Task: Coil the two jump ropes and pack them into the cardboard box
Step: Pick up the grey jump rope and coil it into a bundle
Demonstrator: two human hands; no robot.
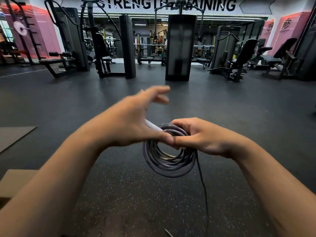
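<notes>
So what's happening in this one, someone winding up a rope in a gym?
Yes. A person is coiling a dark jump rope in mid-air. The right hand grips the coil at its top; the left hand, fingers spread and blurred, touches it beside a white handle. One loose tail hangs toward the floor. A cardboard box edge shows at lower left; nothing is packed yet.

Far wall banner (pixel 166 4), well beyond your left hand (pixel 130 124) and right hand (pixel 200 135): you can read "STRENGTH TRAINING" in big black capitals, with a machine's cables crossing the middle letters.
Pink panels (pixel 289 26), far off past your right hand: each carries a logo mark, too small to read.
</notes>
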